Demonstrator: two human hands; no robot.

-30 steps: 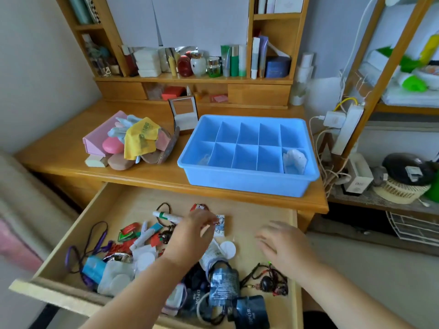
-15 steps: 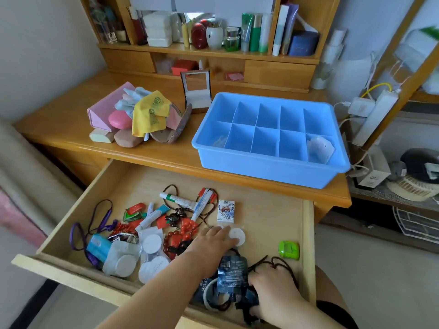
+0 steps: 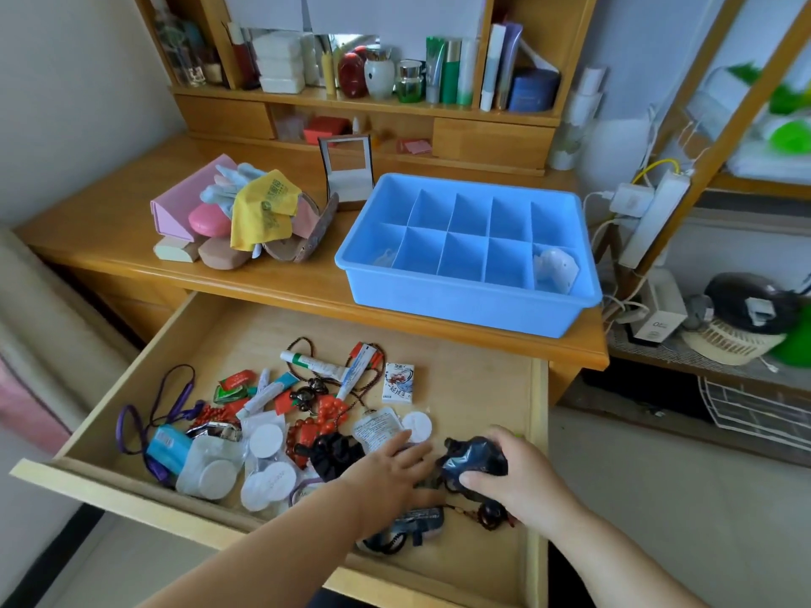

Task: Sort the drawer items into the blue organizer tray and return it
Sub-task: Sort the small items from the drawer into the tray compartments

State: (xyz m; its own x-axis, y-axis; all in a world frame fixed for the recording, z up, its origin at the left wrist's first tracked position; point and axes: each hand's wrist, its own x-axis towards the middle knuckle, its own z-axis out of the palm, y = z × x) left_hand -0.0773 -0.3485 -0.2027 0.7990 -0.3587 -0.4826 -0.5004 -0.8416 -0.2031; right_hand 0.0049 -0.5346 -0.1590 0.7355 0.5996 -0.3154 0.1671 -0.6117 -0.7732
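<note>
Right hand [image 3: 518, 476], empty a second ago, now grips a dark foil packet [image 3: 476, 459] above the drawer [image 3: 537, 432]; left hand [image 3: 390, 469] rests flat, fingers straight. Blue organizer tray [image 3: 465, 300] awaits it.

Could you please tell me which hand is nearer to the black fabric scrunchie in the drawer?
Left. The left hand lies just right of the black fabric scrunchie, nearly touching; the right hand is farther right.
</note>
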